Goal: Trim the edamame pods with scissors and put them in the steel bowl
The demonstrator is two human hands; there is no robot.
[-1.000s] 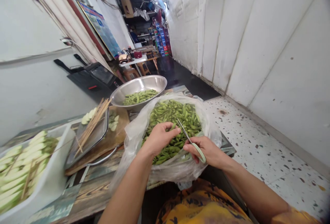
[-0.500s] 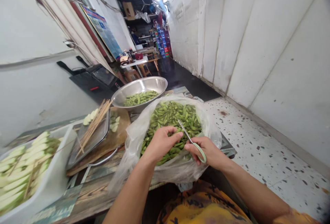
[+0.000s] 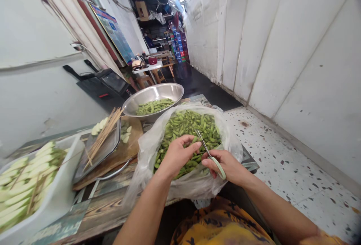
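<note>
A clear plastic bag (image 3: 146, 155) lies wide open on the table, full of green edamame pods (image 3: 180, 124). Over the pods, my left hand (image 3: 180, 153) pinches a single edamame pod (image 3: 195, 139) between thumb and fingers. My right hand (image 3: 222, 164) grips scissors with pale green handles (image 3: 218, 168); their blades point up and away, slightly parted, with the tips beside the pinched pod. Behind the bag stands a steel basin (image 3: 169, 89) with more pods in it.
To the left, a white tub (image 3: 66, 185) holds sliced pale-green vegetable on sticks. Between tub and bag, a metal tray (image 3: 108, 149) with wooden skewers (image 3: 104, 134) rests on a wooden board (image 3: 135, 134). A white wall (image 3: 282, 49) and speckled floor (image 3: 282, 155) lie to the right.
The scissor blades have parted slightly and their tips have shifted a little to the right, next to the pod at my left fingertips. Both hands stay in nearly the same place.
</note>
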